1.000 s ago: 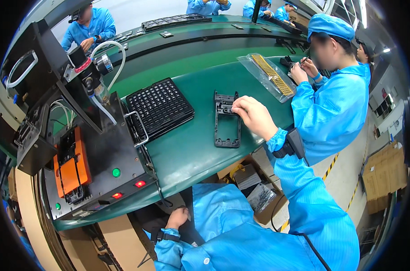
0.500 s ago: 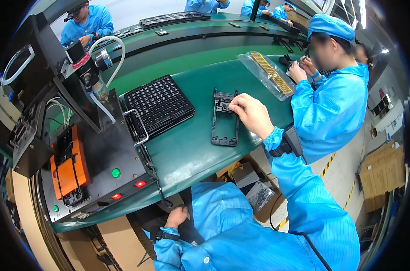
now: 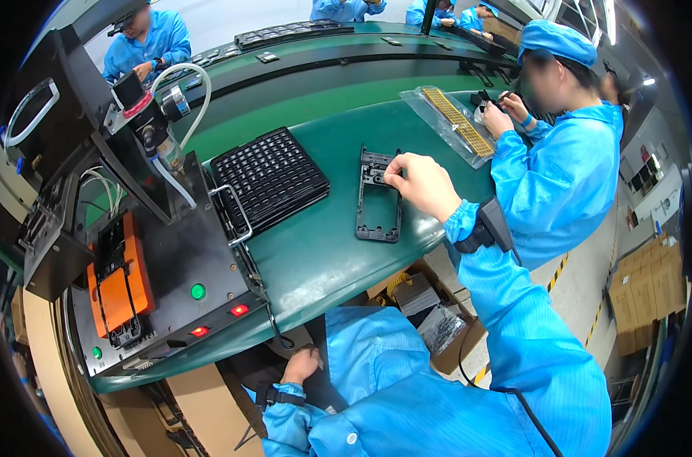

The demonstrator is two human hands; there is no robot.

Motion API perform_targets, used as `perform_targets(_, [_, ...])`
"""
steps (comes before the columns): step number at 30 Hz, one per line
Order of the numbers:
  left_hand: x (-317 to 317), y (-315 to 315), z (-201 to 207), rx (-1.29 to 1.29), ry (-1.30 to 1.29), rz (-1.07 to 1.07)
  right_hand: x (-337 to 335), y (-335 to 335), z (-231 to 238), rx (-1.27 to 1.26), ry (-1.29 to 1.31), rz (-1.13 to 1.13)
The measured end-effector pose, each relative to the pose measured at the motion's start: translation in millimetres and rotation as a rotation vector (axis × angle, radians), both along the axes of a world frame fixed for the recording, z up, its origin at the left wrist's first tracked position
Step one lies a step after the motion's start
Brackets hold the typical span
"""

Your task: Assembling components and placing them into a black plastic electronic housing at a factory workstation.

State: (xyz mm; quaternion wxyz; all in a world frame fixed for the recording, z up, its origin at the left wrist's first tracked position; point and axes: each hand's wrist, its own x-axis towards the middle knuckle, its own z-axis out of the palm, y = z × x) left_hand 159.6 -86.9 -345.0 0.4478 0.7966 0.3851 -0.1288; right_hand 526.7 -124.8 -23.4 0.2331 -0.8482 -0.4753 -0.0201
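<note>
A black plastic phone-sized frame (image 3: 366,230) with a large rectangular opening lies on the green bench, its long side running away from me. At its far end, over the part with small fittings, my right hand (image 3: 424,185) is closed in a pinch. The thumb and fingertips meet at the frame's right side; whatever they pinch is too small or hidden to make out. Down in my lap, below the bench edge, rests my left hand (image 3: 301,365), its fingers loosely curled and nothing visible in them.
Stacked black trays (image 3: 273,179) with many small pockets lie left of the frame. Further left stands a black press machine (image 3: 182,259) holding an orange fixture (image 3: 121,278). A bagged yellow grid strip (image 3: 460,122) lies beside a co-worker (image 3: 555,167). Below the bench is an open carton (image 3: 468,339).
The black frame has shifted very slightly away from me, and my right hand has moved a little with it, still pinched. My left hand stays in my lap.
</note>
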Motion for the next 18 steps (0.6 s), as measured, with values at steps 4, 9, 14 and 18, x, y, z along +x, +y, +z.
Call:
perform_targets(4, [4,-1,16,-0.009,0.007,-0.009,24,8,-1,-0.069,0.074,0.049])
perform_targets(9, [-2,-5,3,0.039,-0.031,0.021,29,22,26,-0.287,0.284,0.071])
perform_targets(14, [4,-4,29,-0.009,-0.053,0.012,50,37,32,-0.398,0.330,0.086])
perform_targets(18, [2,-3,21,0.020,-0.072,0.015,56,50,39,-0.534,0.301,0.097])
